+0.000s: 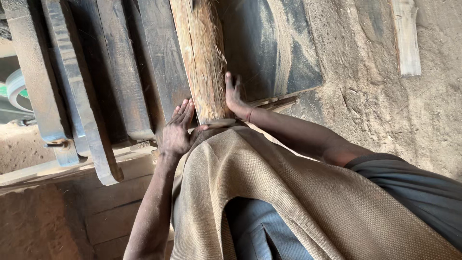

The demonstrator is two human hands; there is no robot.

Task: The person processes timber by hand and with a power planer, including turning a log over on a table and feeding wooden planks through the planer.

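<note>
Both hands flat, fingers spread: left hand (177, 129) and right hand (234, 96) press either side of the fibrous plank (199, 58); sawdust floor (375, 96) right of it.

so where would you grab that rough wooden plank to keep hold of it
Grip the wooden plank at its near end, one hand on each long edge. That is how the left hand and right hand sit now. The long edges are fairly straight; the right one is splintery with loose fibres, so a flat palm probably suits better than curled fingers.

Tan burlap apron, grey shirt, bare forearms.
</note>
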